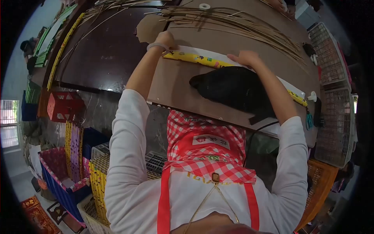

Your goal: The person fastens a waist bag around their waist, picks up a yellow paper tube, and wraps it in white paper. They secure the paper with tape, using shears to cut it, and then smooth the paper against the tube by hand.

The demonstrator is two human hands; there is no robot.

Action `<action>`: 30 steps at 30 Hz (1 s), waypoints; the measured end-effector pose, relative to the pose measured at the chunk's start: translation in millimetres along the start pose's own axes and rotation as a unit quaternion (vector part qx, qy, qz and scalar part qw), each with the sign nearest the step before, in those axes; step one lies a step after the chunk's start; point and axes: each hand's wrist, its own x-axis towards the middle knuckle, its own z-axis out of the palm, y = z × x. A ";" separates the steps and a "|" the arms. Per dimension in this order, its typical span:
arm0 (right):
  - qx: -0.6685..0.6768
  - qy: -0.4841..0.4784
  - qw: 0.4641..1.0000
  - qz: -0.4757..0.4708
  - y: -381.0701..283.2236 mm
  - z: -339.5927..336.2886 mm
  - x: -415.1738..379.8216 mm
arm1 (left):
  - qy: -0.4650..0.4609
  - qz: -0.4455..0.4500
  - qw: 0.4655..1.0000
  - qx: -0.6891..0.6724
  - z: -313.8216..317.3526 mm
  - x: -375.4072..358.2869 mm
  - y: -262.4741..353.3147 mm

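Note:
A long yellow printed paper strip (210, 61) with a white edge lies slantwise across the brown table. At its left end my left hand (166, 39) is closed, its fingers curled down by the paper. My right hand (248, 58) rests over the strip's middle, fingers stretched to the left along the white edge. Below the strip is a black cloth-like bundle (233, 87), close to my right forearm, which hides part of the strip. The strip's yellow right end (298, 97) shows past that forearm.
Thin brown strips (237, 27) spread over the table's far side, near a tape roll (204, 6) and a brown cardboard piece (150, 28). Teal-handled scissors (309, 120) lie right. Wire baskets (333, 117) stand beyond; a blue bin (64, 187) and yellow rolls (99, 191) stand lower left.

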 end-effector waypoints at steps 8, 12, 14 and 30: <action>0.004 0.017 1.000 -0.001 0.2 7.5 -6.2 | 0.095 -0.124 0.971 -0.183 0.5 -32.3 -49.6; 0.035 -0.118 0.992 0.017 5.0 -15.3 -0.4 | 0.117 -0.147 0.943 -0.275 -6.2 -60.2 -35.3; 0.026 -0.075 0.997 0.001 -8.9 -42.9 -14.5 | 0.107 -0.112 0.947 -0.281 -5.0 -62.2 -38.1; 0.333 0.097 0.864 -0.364 -194.0 -26.3 84.4 | 0.188 0.048 0.948 -0.252 32.8 -50.3 -50.5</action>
